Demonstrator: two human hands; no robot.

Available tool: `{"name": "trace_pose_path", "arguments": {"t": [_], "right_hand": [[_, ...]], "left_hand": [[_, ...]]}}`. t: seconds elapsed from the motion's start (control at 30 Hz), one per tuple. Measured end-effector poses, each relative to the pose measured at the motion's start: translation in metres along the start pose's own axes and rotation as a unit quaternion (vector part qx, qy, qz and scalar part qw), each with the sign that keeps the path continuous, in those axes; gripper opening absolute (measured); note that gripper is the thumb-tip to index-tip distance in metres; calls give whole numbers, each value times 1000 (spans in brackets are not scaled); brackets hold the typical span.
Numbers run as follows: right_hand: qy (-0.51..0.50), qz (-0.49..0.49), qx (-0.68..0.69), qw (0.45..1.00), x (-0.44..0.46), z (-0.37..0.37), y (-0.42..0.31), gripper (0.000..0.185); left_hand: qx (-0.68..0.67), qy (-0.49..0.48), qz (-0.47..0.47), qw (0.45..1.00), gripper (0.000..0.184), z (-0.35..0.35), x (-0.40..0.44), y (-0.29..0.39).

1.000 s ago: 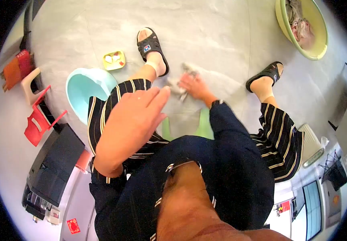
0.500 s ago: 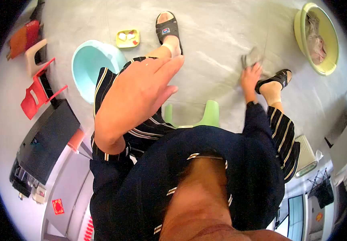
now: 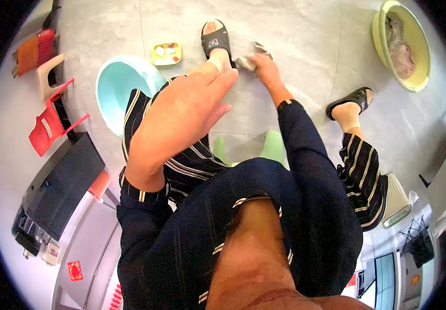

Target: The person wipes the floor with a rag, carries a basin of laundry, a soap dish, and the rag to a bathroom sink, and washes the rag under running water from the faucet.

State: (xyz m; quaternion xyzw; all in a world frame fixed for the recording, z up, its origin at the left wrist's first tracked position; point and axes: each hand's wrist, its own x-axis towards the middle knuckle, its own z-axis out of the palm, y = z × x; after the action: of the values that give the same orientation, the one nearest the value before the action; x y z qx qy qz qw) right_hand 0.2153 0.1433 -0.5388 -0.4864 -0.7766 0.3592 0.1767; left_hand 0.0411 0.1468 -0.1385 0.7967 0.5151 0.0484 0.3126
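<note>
My right hand (image 3: 267, 70) reaches down to the grey floor (image 3: 295, 57), its fingers closed on a crumpled grey cloth (image 3: 245, 63) beside the black sandal (image 3: 215, 39) on my left foot. Parts of the cloth stick out on both sides of the fingers. My left hand (image 3: 186, 111) hangs over my left knee, palm down, thumb apart from the fingers, holding nothing. Under me a green stool (image 3: 273, 146) shows in part.
A light blue basin (image 3: 114, 93) stands left of my left leg, near a small yellow dish (image 3: 167, 53) with white pieces. At the upper right is a yellow-green basin (image 3: 423, 62) with cloth inside. A red chair (image 3: 47, 126) stands at the left.
My right hand and the cloth went from the middle of the floor to beside my right foot, then back left to near my left foot. My left hand stays over the knee.
</note>
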Motion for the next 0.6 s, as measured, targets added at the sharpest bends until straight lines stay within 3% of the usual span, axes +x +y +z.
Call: {"name": "trace_pose_path", "arguments": {"t": [0.1, 0.17, 0.23, 0.27, 0.3, 0.33, 0.4, 0.43, 0.5, 0.57, 0.6], "right_hand": [[37, 65, 27, 997, -2, -36, -2, 26], [-70, 225, 36, 971, -33, -47, -11, 30], [-106, 297, 44, 948, -91, -15, 4, 35], [-98, 343, 140, 924, -123, 2, -3, 39], [-165, 461, 133, 862, -143, 15, -20, 38], [-142, 545, 336, 755, -181, 72, -4, 35], [-199, 588, 438, 651, -204, 107, -49, 35], [-269, 520, 398, 706, -205, 124, -67, 34], [-362, 249, 210, 873, -187, 149, -89, 34], [-331, 214, 145, 908, -152, 156, -90, 35], [-315, 277, 172, 891, -125, 133, -92, 31]], "left_hand": [[4, -14, -15, 1000, 41, -7, -9, 2], [-15, -9, -19, 1000, 42, -5, -15, -2], [-22, 1, -18, 1000, 43, -9, -20, -1], [-26, 4, -19, 999, 44, -10, -23, -2], [-29, -13, -47, 998, 47, -11, -26, -2], [-31, -30, -73, 996, 50, -13, -30, -4], [-32, -53, -103, 993, 54, -14, -33, -8], [-32, -61, -107, 992, 54, -12, -36, -10], [-19, -90, -125, 988, 54, -12, -37, -15], [-23, -112, -142, 983, 56, -16, -32, -16], [-22, -104, -137, 985, 56, -17, -33, -16]]}}
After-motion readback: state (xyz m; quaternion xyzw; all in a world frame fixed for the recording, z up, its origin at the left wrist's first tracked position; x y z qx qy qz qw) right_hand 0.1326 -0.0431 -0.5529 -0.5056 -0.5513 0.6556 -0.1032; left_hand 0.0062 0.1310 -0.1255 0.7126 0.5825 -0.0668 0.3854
